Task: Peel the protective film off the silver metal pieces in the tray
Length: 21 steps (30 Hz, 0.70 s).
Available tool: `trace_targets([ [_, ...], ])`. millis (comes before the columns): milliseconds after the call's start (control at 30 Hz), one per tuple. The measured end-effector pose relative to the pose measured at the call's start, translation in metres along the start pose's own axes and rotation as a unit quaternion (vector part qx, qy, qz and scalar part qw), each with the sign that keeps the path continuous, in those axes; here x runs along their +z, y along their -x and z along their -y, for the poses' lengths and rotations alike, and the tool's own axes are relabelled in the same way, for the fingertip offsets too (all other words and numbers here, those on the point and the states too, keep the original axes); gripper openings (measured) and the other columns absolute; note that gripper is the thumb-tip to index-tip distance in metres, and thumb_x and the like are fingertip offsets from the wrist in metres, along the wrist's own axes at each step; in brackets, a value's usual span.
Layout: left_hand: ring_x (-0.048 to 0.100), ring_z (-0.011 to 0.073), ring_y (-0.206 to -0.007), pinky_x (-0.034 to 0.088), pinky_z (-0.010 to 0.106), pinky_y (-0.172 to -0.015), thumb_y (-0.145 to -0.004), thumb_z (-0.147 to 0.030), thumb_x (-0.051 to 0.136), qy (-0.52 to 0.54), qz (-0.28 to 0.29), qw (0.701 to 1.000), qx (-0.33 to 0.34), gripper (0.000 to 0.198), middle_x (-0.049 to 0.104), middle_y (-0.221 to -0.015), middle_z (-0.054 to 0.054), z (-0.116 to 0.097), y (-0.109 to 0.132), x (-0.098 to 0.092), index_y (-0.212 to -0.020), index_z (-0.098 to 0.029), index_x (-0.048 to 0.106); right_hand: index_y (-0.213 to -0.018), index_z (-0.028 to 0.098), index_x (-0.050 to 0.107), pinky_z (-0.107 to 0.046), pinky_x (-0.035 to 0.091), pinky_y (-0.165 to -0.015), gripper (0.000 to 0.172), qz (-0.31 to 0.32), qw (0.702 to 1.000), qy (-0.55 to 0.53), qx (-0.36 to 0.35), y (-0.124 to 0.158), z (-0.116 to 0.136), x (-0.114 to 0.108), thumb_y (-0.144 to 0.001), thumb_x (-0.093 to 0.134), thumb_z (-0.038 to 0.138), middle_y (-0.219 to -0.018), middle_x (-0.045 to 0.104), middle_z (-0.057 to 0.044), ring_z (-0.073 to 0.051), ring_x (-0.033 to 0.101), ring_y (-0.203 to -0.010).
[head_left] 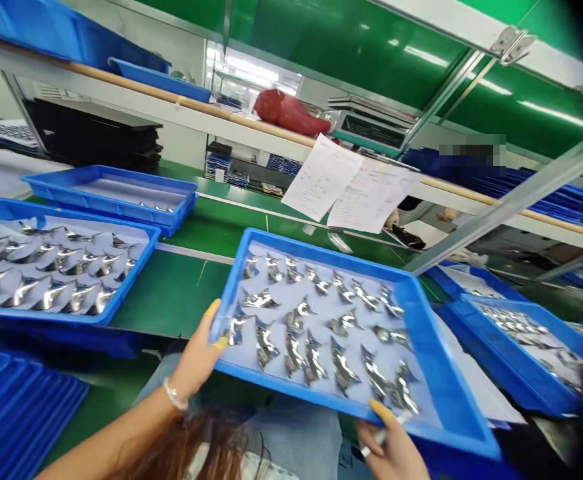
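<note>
A blue plastic tray lined with white paper tilts in front of me, held at its rim by both hands. Rows of shiny curved metal parts lie on the paper. My left hand, yellow covers on its fingertips, is closed on the tray's left side near the front corner. My right hand grips the front rim toward the right, with a yellow-covered digit over the edge. A thin white stick-like item shows at that hand; its kind is unclear. The fingers beneath the tray are partly hidden.
At left, another blue tray of similar parts rests on the green bench, with stacked trays behind. More blue trays stand right, beside a slanted metal post. Paper sheets hang from the shelf. Nested blue trays sit lower left.
</note>
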<state>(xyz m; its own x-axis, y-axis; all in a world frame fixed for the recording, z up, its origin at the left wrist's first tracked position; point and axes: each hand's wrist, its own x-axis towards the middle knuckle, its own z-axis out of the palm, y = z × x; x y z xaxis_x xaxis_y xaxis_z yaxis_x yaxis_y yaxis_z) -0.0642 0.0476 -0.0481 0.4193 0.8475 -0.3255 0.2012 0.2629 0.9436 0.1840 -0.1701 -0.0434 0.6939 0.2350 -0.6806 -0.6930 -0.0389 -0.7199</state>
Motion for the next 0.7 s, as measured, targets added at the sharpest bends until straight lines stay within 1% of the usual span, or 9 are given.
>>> trace_targets([
  [33, 0.047, 0.0233, -0.125, 0.039, 0.032, -0.103, -0.076, -0.018, 0.057, 0.021, -0.047, 0.999, -0.006, 0.076, 0.040, -0.147, 0.003, 0.004, 0.003, -0.017, -0.146, -0.028, 0.030, -0.064, 0.021, 0.032, -0.012, 0.017, -0.026, 0.040, 0.006, 0.998, -0.011, 0.055, -0.007, -0.009, 0.022, -0.072, 0.071, 0.024, -0.043, 0.039, 0.009, -0.003, 0.029, -0.028],
  [100, 0.055, 0.0211, -0.114, 0.049, 0.025, -0.086, -0.069, -0.014, 0.058, 0.065, -0.118, 0.991, -0.016, 0.079, 0.045, -0.144, 0.002, 0.012, 0.007, -0.051, -0.144, -0.030, 0.036, -0.066, 0.020, 0.036, -0.011, 0.015, -0.026, 0.034, 0.028, 0.995, -0.006, 0.090, -0.016, -0.029, 0.064, -0.071, 0.069, 0.018, -0.044, 0.044, 0.007, -0.006, 0.040, -0.032],
  [167, 0.062, 0.0171, -0.097, 0.050, 0.019, -0.068, -0.063, -0.012, 0.061, 0.096, -0.164, 0.981, -0.025, 0.086, 0.048, -0.141, 0.003, 0.017, 0.011, -0.083, -0.143, -0.030, 0.037, -0.067, 0.020, 0.039, -0.011, 0.017, -0.027, 0.030, 0.057, 0.992, -0.001, 0.112, -0.021, -0.051, 0.099, -0.070, 0.068, 0.015, -0.045, 0.046, 0.006, -0.007, 0.044, -0.035],
  [233, 0.062, 0.0136, -0.085, 0.048, 0.016, -0.059, -0.059, -0.011, 0.063, 0.112, -0.192, 0.974, -0.035, 0.091, 0.050, -0.138, 0.004, 0.019, 0.011, -0.108, -0.143, -0.029, 0.036, -0.068, 0.019, 0.041, -0.011, 0.017, -0.028, 0.026, 0.078, 0.988, 0.000, 0.130, -0.021, -0.071, 0.124, -0.071, 0.066, 0.014, -0.046, 0.047, 0.006, -0.007, 0.046, -0.037],
  [333, 0.061, 0.0107, -0.075, 0.047, 0.014, -0.053, -0.053, -0.009, 0.065, 0.116, -0.205, 0.970, -0.052, 0.097, 0.052, -0.135, 0.006, 0.017, 0.009, -0.136, -0.144, -0.026, 0.035, -0.069, 0.018, 0.044, -0.011, 0.017, -0.029, 0.018, 0.097, 0.984, -0.004, 0.151, -0.015, -0.096, 0.145, -0.072, 0.062, 0.013, -0.048, 0.049, 0.005, -0.007, 0.046, -0.039],
  [467, 0.054, 0.0059, -0.056, 0.043, 0.014, -0.043, -0.051, -0.012, 0.070, 0.107, -0.196, 0.972, -0.077, 0.103, 0.060, -0.121, 0.006, 0.025, 0.006, -0.157, -0.146, -0.025, 0.032, -0.074, 0.017, 0.048, -0.012, 0.019, -0.030, 0.022, 0.116, 0.979, -0.019, 0.167, -0.003, -0.120, 0.146, -0.063, 0.067, 0.017, -0.058, 0.055, 0.003, -0.008, 0.053, -0.047],
  [600, 0.054, 0.0071, -0.054, 0.045, 0.016, -0.044, -0.049, -0.011, 0.073, 0.087, -0.200, 0.970, -0.107, 0.104, 0.066, -0.105, 0.000, 0.046, 0.011, -0.170, -0.144, -0.029, 0.035, -0.079, 0.017, 0.050, -0.013, 0.016, -0.031, 0.041, 0.132, 0.973, -0.017, 0.190, 0.009, -0.142, 0.118, -0.049, 0.077, 0.027, -0.072, 0.062, -0.002, -0.014, 0.062, -0.060],
  [633, 0.055, 0.0081, -0.057, 0.046, 0.016, -0.046, -0.050, -0.012, 0.074, 0.082, -0.205, 0.968, -0.118, 0.102, 0.066, -0.104, -0.001, 0.050, 0.013, -0.171, -0.143, -0.031, 0.036, -0.077, 0.017, 0.050, -0.014, 0.014, -0.031, 0.043, 0.140, 0.971, -0.004, 0.195, 0.011, -0.146, 0.106, -0.049, 0.078, 0.032, -0.070, 0.062, -0.002, -0.013, 0.059, -0.054],
  [700, 0.059, 0.0104, -0.064, 0.049, 0.016, -0.052, -0.051, -0.012, 0.074, 0.071, -0.211, 0.965, -0.139, 0.099, 0.067, -0.105, -0.003, 0.051, 0.016, -0.173, -0.142, -0.034, 0.038, -0.073, 0.018, 0.051, -0.017, 0.011, -0.031, 0.041, 0.153, 0.973, 0.056, 0.166, 0.010, -0.147, 0.080, -0.054, 0.076, 0.044, -0.052, 0.053, 0.003, -0.008, 0.041, -0.036],
])
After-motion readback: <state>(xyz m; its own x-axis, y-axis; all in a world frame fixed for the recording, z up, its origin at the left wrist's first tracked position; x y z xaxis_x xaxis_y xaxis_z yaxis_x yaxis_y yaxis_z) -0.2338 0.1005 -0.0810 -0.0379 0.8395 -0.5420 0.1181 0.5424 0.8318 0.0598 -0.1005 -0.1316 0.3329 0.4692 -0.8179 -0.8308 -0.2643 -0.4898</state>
